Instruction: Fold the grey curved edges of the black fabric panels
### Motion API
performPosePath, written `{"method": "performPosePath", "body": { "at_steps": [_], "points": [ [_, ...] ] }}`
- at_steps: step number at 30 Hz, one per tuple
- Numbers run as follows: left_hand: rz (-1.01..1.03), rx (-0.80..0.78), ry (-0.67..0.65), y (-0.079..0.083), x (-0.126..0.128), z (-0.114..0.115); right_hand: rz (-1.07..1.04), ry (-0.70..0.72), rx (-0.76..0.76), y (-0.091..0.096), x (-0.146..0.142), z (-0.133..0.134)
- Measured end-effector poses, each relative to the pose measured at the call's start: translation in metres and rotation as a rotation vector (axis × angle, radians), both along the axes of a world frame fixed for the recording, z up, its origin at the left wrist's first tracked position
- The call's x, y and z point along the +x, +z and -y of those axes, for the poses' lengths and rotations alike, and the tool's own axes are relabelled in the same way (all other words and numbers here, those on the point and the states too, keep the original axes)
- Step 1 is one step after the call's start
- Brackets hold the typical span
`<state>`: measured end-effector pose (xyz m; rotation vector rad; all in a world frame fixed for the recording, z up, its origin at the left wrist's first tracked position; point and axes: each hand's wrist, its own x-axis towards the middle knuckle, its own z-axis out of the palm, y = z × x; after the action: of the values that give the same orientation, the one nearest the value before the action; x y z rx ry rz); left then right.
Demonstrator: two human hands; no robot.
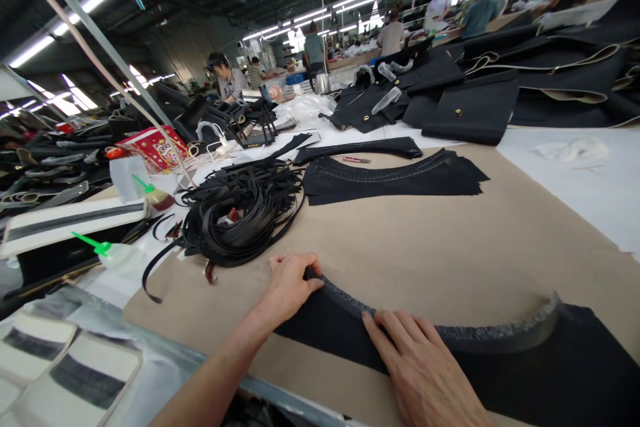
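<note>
A black curved fabric piece (525, 373) lies on the brown paper (425, 240) at the near edge of the table, with a grey strip (480, 337) along its curved upper edge. My left hand (290, 283) rests flat on the piece's left end, fingertips curled over the strip. My right hand (420, 367) lies flat on the fabric just right of it, fingers stretched toward the strip. Neither hand grips anything.
A tangle of black straps (240, 213) lies to the left, with glue bottles with green nozzles (110, 250) beside it. Stacked curved black pieces (395, 177) sit beyond, black bags (470, 107) farther back. Other people work at distant tables.
</note>
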<state>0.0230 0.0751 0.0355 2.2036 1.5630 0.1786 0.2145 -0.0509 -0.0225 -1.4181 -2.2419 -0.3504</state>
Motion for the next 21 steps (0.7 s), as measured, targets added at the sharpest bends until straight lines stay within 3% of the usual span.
{"method": "performPosePath", "body": {
  "at_steps": [10, 15, 21],
  "points": [
    [0.01, -0.011, 0.033, -0.009, -0.002, -0.005, -0.038, -0.006, -0.024, 0.003, -0.003, -0.004],
    [0.043, 0.005, 0.06, -0.015, -0.007, -0.006, -0.042, 0.042, -0.092, 0.012, -0.028, -0.022],
    [0.111, 0.058, 0.118, -0.021, -0.013, -0.004, -0.009, 0.021, -0.206, 0.003, -0.046, -0.042]
  ]
}}
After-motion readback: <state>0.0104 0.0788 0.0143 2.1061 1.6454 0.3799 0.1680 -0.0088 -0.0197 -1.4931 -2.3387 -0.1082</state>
